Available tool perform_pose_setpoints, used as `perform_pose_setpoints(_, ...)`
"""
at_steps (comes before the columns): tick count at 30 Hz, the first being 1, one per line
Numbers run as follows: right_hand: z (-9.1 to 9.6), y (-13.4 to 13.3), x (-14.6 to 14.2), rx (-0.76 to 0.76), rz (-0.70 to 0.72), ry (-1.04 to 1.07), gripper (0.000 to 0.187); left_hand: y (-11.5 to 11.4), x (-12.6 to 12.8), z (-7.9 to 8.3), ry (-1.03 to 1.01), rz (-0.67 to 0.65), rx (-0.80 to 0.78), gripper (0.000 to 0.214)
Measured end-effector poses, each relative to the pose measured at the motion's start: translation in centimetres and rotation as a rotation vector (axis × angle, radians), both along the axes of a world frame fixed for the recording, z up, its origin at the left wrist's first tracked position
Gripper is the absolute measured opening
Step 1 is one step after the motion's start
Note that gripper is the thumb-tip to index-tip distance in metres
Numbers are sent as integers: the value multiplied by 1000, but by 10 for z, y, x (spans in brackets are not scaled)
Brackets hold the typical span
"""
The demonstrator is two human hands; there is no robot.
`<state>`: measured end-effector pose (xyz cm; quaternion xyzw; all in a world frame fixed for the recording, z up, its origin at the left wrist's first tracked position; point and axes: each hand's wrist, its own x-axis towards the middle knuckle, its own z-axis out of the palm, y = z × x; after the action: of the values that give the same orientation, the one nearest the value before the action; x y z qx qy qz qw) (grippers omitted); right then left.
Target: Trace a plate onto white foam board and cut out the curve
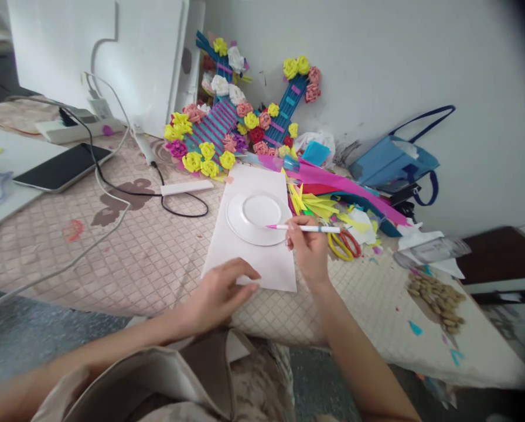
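A white plate [236, 220] lies upside down on a sheet of white paper [271, 269], its round foot ring facing up. My right hand [310, 252] grips a white marker [326, 229] with a pink tip. That tip is over the plate, near its foot ring; whether it touches cannot be made out. My left hand [222, 290] rests at the paper's lower left edge, thumb and fingers apart and holding nothing.
Scissors [344, 246] with red and yellow handles lie right of the plate among paper scraps. Decorations with paper flowers [210, 138] lean on the wall. Cables, a phone [60, 167], a blue bag [389, 161], a clear bottle [433, 251] and peanuts [438, 299] surround the workspace.
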<state>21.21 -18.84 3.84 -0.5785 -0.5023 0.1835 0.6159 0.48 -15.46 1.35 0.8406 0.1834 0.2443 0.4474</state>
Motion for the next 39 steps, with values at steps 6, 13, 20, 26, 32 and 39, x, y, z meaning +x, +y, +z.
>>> perform_pose_setpoints(6,-10,-14,19,43,-51,174,14,41,-17,11,7,85,-660,34)
perform_pose_setpoints(13,4,1,11,21,93,212,16,74,5,18,-103,-59,-535,23)
perform_pose_setpoints(20,33,42,21,126,157,302,19,123,51,37,-126,-148,-652,36)
perform_pose_setpoints(26,9,49,22,142,187,414,18,134,58,25,-171,-146,-542,34)
perform_pose_setpoints(32,-2,46,13,75,226,348,23,127,53,24,-159,-167,-489,27)
perform_pose_setpoints(39,-4,49,9,74,210,322,24,125,51,28,-118,-230,-478,28)
